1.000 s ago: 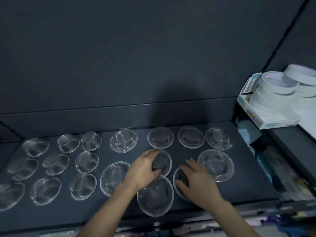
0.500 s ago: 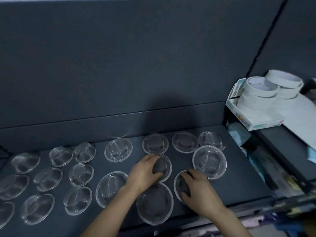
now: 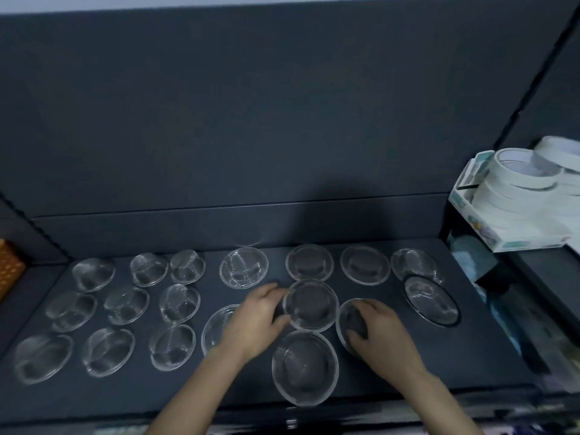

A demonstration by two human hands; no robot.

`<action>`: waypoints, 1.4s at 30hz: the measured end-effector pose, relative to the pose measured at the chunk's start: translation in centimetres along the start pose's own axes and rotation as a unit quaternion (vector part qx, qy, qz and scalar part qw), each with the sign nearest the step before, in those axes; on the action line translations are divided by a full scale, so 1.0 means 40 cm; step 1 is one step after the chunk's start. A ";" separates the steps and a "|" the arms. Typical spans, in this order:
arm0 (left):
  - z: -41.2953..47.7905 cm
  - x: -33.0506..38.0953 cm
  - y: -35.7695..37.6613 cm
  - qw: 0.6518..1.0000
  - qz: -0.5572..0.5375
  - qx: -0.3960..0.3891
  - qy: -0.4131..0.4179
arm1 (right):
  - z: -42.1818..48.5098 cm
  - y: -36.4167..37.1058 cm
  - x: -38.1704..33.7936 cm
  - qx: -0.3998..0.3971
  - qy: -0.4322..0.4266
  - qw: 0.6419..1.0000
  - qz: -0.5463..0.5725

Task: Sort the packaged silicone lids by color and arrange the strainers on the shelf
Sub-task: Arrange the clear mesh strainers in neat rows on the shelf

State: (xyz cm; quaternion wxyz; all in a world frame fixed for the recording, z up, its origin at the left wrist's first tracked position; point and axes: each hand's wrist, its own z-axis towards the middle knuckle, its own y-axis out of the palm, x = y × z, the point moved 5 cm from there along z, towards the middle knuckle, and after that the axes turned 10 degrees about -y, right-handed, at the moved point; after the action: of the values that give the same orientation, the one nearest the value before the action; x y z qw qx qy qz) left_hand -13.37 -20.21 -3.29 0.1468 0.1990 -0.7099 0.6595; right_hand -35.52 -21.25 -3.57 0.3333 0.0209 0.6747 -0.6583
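The left hand curls round the left rim of the centre strainer, thumb below and fingers above. The right hand lies with bent fingers over the neighbouring strainer, gripping it. Both strainers sit near the front edge of the dark shelf, which has a dark back panel. Other clear strainers lie in rows towards the left edge. A box of white rolls stands past the right edge.

A dark grey shelf sits against a dark grey back wall, dimly lit, with a soft shadow on the low back ledge. At right, a box holds white rolls. An orange object shows at the left edge.
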 end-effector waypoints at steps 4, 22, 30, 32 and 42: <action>-0.031 -0.069 -0.022 0.994 0.096 -0.032 -0.036 | 0.016 0.008 0.008 0.002 0.025 1.000 0.004; 0.002 -0.125 -0.079 0.994 0.072 0.001 -0.086 | 0.000 0.034 0.007 -0.028 0.030 0.999 -0.010; 0.027 -0.141 -0.056 0.992 0.090 -0.020 -0.088 | -0.003 0.036 0.017 -0.047 0.023 0.998 -0.020; 0.025 -0.128 -0.055 0.994 0.086 -0.007 -0.073 | 0.000 0.034 0.019 -0.050 0.022 0.998 -0.023; -0.043 0.057 0.054 0.985 0.008 -0.147 0.085 | 0.046 -0.005 0.032 -0.031 -0.002 0.998 -0.055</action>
State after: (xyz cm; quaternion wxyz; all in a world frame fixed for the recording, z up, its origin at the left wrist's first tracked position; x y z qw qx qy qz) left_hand -16.48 -18.58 -3.97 0.2296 0.1128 -0.7856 0.5634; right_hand -35.81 -23.47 -3.82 0.2984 -0.0278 0.6944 -0.6542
